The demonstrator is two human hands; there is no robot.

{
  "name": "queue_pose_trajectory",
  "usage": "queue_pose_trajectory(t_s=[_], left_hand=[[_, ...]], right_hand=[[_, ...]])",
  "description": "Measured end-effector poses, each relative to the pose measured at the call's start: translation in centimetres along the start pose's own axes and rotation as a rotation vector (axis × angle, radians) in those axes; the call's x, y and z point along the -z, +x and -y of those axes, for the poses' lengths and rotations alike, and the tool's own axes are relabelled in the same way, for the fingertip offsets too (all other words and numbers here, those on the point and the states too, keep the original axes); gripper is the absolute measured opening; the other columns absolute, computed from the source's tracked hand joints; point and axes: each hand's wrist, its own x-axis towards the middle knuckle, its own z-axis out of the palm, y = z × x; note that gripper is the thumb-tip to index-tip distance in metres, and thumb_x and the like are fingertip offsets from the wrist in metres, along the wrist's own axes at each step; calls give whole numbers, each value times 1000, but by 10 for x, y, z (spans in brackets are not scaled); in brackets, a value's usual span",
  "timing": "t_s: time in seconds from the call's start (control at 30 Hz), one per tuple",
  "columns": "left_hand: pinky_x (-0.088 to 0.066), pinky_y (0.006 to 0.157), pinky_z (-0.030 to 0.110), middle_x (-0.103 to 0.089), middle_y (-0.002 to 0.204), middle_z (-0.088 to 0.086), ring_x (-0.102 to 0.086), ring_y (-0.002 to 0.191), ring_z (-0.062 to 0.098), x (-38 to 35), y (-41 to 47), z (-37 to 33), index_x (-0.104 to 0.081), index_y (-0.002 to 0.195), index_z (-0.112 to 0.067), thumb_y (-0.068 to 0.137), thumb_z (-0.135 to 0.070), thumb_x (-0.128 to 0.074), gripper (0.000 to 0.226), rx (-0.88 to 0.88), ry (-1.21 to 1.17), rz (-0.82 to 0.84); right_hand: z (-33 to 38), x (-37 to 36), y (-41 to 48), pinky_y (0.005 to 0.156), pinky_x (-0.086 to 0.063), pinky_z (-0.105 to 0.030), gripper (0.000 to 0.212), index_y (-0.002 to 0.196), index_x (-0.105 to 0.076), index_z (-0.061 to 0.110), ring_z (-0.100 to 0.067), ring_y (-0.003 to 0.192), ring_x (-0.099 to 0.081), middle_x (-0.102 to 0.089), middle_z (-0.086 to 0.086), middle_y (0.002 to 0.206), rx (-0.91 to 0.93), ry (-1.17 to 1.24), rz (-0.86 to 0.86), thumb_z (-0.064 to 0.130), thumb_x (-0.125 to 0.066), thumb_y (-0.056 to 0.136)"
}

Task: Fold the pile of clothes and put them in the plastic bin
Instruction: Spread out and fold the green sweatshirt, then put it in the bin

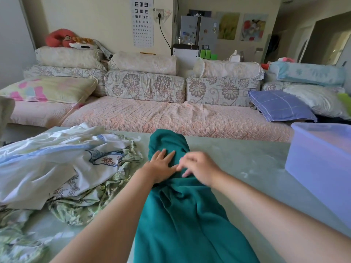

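Left hand (161, 166) flat, fingers spread, pressing on teal garment (182, 224). Right hand (199, 168) just beside it, fingers curled, blurred; can't tell if it pinches cloth. Garment's long axis runs straight away from the body along the counter (247, 164). Plastic bin (313, 168) sits right, nearer the right hand; unfolded pile of clothes (57, 164) left.

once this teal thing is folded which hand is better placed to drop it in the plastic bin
Right, probably. The plastic bin stands on the right, nearer the right hand. The left hand lies flat on the teal garment, on the side of the clothes pile.
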Motion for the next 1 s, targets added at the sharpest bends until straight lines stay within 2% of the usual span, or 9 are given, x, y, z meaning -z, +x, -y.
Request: queue_pose_trajectory(t_s=[0.1, 0.33, 0.4, 0.47, 0.53, 0.6, 0.67, 0.77, 1.0], left_hand=[[3, 122, 41, 14, 163, -6, 16, 150, 21, -13, 0, 20, 7, 153, -43, 83, -80, -38, 91, 104, -95, 92], [-1, 122, 45, 13, 162, -14, 7, 151, 22, -9, 3, 36, 4, 152, -49, 73, -88, -40, 99, 128, -135, 152], [-3, 121, 50, 2, 164, -8, 0, 151, 25, 1, 7, 30, -8, 154, -42, 74, -88, -37, 97, 152, 24, 159], [-8, 116, 55, -25, 159, 5, -17, 146, 28, 21, 14, 14, -35, 149, -26, 84, -75, -36, 81, 166, 227, 55], [-16, 111, 55, -42, 146, 12, -29, 138, 31, 34, 22, -9, -50, 137, -13, 93, -51, -29, 62, 228, 247, -115], [-25, 108, 49, -44, 142, 13, -34, 133, 32, 29, 29, -29, -48, 137, -8, 95, -45, -30, 59, 273, 95, -258], [-28, 107, 47, -37, 149, 14, -32, 136, 34, 10, 32, -40, -32, 146, -8, 89, -64, -37, 80, 250, -75, -350], [-13, 117, 53, 1, 164, 4, -1, 150, 27, -20, 29, -29, 4, 157, -22, 71, -91, -33, 116, 164, -50, -248], [-7, 120, 51, 10, 164, -5, 6, 151, 22, -29, 28, -5, 0, 157, -28, 66, -96, -20, 115, 179, -23, -6]], right_hand=[[-13, 17, 47, 47, -45, -23, 23, 92, -64, 21, -27, 58, -69, -71, 3, 90, -151, -57, -222, 24, -43, 101], [-48, -1, 142, 51, -44, -27, 38, 140, -55, 21, -30, 86, -61, -62, -9, 126, -341, -110, -181, 25, -44, 104], [-56, -8, 160, 63, -48, -29, 33, 130, -63, 19, -30, 94, -62, -64, -9, 115, -346, -119, -150, 27, -53, 100], [-63, -9, 169, 62, -44, -26, 17, 97, -74, 16, -24, 78, -62, -66, -4, 85, -357, -156, -194, 29, -64, 95], [-69, -8, 174, 60, -37, -27, 26, 73, -68, 13, -22, 64, -55, -60, -4, 68, -372, -136, -269, 31, -68, 92], [-74, -9, 176, 58, -32, -31, 42, 58, -52, 14, -22, 57, -46, -50, -4, 58, -359, -57, -286, 31, -66, 94], [-76, -8, 175, 60, -35, -30, 39, 61, -55, 15, -20, 61, -50, -54, -3, 62, -336, 49, -297, 32, -62, 96], [-73, 2, 177, 70, -45, -34, 36, 92, -68, 3, -25, 81, -59, -66, -10, 86, -306, 189, -422, 34, -52, 100], [-81, 31, 175, 86, -45, -39, 41, 114, -64, 1, -38, 111, -61, -65, -21, 120, -350, -331, -515, 30, -36, 106]])
